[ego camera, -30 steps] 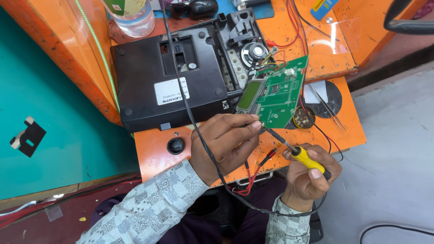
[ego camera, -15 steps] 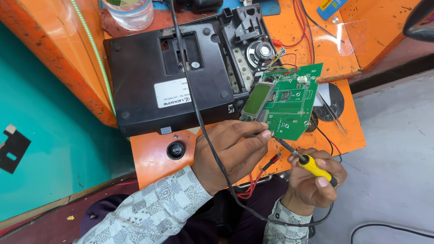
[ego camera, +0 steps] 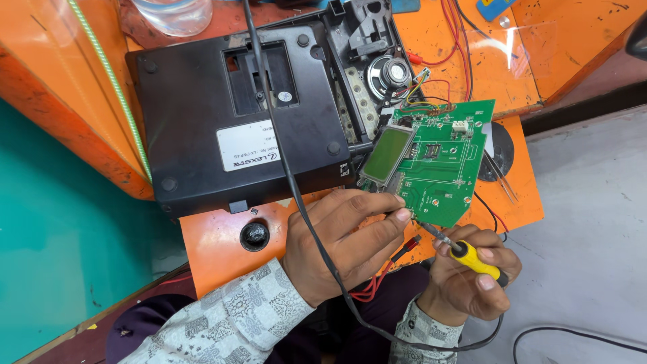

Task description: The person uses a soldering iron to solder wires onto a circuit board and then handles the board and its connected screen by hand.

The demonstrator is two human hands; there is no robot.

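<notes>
Circuit board [ego camera: 441, 165] tilted up, edge pinched by left hand [ego camera: 344, 239] fingers [ego camera: 394, 214] for steadiness; right hand [ego camera: 472, 283] fingers wrapped around screwdriver [ego camera: 465, 253], tip just below board corner.

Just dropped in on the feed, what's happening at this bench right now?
A person is working on a green circuit board with a small display, wired to an opened black device casing on the orange bench. The left hand pinches the board's lower edge. The right hand grips a yellow-handled tool, its metal tip at that lower edge. A black cable drapes over the left wrist.
</notes>
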